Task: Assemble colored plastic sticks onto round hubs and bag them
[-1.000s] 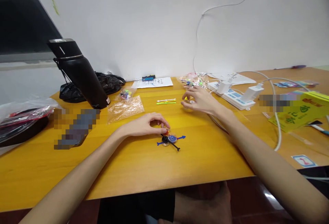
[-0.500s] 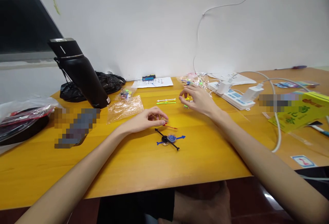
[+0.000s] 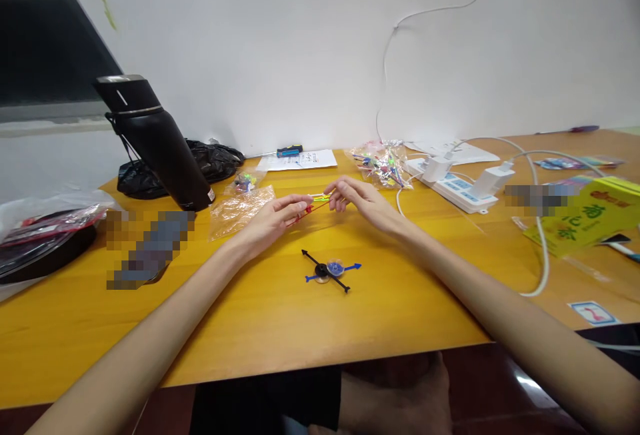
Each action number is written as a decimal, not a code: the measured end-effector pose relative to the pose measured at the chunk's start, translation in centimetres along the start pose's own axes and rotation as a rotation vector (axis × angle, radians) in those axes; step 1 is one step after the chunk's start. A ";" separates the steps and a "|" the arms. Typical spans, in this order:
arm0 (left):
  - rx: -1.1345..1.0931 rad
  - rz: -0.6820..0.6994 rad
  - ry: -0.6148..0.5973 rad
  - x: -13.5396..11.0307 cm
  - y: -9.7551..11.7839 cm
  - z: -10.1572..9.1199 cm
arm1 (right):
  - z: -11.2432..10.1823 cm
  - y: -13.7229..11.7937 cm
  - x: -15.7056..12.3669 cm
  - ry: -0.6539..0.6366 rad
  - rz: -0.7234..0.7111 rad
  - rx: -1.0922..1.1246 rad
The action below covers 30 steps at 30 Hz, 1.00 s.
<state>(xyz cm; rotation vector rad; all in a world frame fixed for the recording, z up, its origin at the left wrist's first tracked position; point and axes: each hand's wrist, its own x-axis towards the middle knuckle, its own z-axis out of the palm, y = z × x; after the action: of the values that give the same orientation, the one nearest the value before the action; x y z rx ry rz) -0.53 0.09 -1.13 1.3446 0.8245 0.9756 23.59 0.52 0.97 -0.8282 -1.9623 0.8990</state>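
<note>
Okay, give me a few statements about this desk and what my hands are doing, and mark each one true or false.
1. The left hand pinches a red stick. True.
2. The right hand holds the black and blue stick assembly. False: it lies on the table, untouched, nearer the person than both hands.
3. A blue-handled screwdriver lies by the wall, next to a paper sheet. True.
4. Nothing is plugged into the power strip. False: white chargers are plugged into it.
5. The black bottle stands to the right of the hands. False: it stands to their left.
</note>
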 end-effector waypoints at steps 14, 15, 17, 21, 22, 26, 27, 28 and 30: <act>-0.083 -0.026 0.019 -0.1 -0.1 0.3 | 1.6 -0.2 -0.2 0.002 -0.046 -0.071; -0.088 -0.031 0.016 -0.2 -0.1 0.4 | 1.6 -0.2 -0.2 0.002 -0.042 -0.068; -0.101 -0.034 0.010 -0.3 0.0 0.6 | 1.7 -0.3 -0.2 -0.001 -0.034 -0.063; -0.134 -0.042 -0.007 -0.3 0.0 0.7 | 1.8 -0.3 -0.1 0.009 -0.028 -0.036; -0.139 -0.046 -0.023 -0.4 0.0 0.7 | 1.9 -0.3 -0.1 0.016 -0.029 -0.020; -0.143 -0.076 -0.116 -0.5 -0.2 0.7 | 2.0 -0.4 0.0 -0.016 -0.003 0.077; -0.142 -0.080 -0.134 -0.5 -0.2 0.8 | 2.0 -0.4 0.0 -0.033 0.012 0.109; -0.135 -0.079 -0.150 -0.6 -0.3 0.8 | 2.0 -0.4 0.0 -0.046 0.027 0.141; -0.110 -0.071 -0.174 -0.7 -0.3 1.0 | 2.0 -0.3 0.0 -0.056 0.055 0.200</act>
<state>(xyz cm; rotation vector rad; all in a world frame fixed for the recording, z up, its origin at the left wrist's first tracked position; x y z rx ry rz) 0.09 -0.91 -1.37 1.2772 0.6721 0.8244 21.77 -0.22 0.38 -0.7507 -1.8676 1.1418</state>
